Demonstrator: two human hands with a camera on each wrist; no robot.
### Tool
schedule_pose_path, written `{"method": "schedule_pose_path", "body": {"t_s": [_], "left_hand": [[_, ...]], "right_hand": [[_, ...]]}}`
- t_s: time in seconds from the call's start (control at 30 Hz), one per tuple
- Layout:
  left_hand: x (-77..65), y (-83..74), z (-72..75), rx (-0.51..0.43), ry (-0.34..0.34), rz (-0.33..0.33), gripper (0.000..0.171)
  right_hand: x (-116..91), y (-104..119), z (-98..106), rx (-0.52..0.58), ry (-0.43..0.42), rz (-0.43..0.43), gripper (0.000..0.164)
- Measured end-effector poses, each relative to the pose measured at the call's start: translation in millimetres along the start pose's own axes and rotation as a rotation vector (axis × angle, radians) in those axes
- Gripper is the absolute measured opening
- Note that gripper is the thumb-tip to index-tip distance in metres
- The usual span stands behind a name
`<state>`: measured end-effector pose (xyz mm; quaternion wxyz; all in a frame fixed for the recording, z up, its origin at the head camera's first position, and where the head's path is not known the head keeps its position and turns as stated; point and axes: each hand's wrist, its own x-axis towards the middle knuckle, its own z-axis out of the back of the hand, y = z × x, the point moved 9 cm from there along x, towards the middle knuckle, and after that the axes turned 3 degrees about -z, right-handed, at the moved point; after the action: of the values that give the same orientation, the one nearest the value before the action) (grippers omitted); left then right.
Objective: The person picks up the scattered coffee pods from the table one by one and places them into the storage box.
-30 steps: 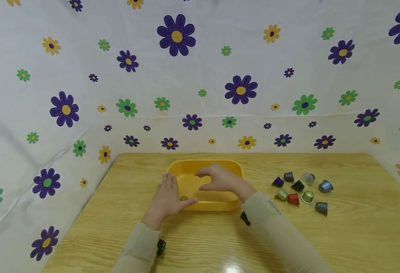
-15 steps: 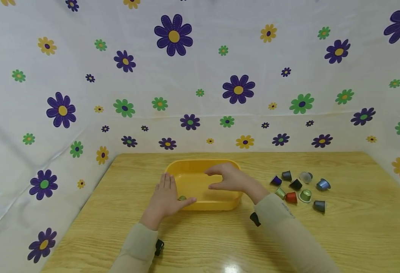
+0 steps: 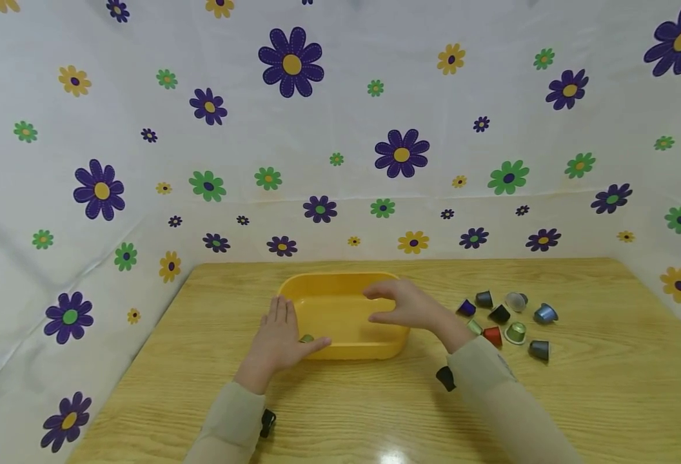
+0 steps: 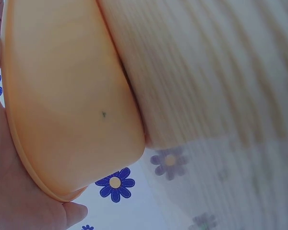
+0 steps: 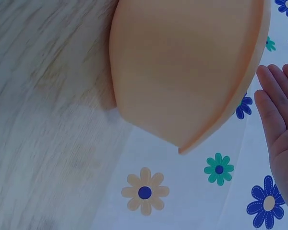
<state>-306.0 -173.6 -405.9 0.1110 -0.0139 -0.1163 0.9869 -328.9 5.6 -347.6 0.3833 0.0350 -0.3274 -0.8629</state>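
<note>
A yellow plastic tub (image 3: 340, 351) stands on the wooden table. My left hand (image 3: 276, 341) lies over its left end, fingers straight and thumb stretched along the near rim. In the left wrist view the tub's side wall (image 4: 77, 96) fills much of the picture, and the hand touches the rim. One greenish coffee capsule (image 3: 307, 338) lies inside the tub, partly behind that thumb. Above the tub's right end hovers my right hand (image 3: 413, 308), thumb and fingers apart with nothing between them. The right wrist view shows its fingers (image 5: 278, 91) fairly straight, beside the tub's rim.
To the right of the tub lie several loose coffee capsules, among them a red one (image 3: 493, 336), a blue one (image 3: 545, 314), a green one (image 3: 516, 332) and a dark grey one (image 3: 540, 350). A white flowered cloth (image 3: 340, 116) hangs behind the table and along its sides.
My right hand has moved rightward across the tub, from its middle to its right end. The left hand stays on the tub. The head view has shifted slightly.
</note>
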Motion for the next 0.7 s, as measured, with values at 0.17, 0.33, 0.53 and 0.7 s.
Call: {"method": "schedule_pose_path", "body": {"t_s": [0.17,0.33,0.53,0.7], "left_hand": [[-0.3,-1.0,-0.4,0.006,0.004,-0.004,0.116],[-1.6,-1.4,0.9,0.014,0.002,-0.007,0.114],[-2.3,-1.8,1.8,0.004,-0.001,-0.012,0.114],[-2.1,-1.7,0.9,0.014,0.001,-0.019,0.114]], "right_hand": [[-8,-6,3,0.004,-0.005,-0.024,0.044],[-16,-11,9,0.022,-0.017,-0.043,0.046],[-28,-19,17,0.047,-0.042,-0.062,0.049],[-36,-25,25,0.026,-0.074,-0.077,0.048]]}}
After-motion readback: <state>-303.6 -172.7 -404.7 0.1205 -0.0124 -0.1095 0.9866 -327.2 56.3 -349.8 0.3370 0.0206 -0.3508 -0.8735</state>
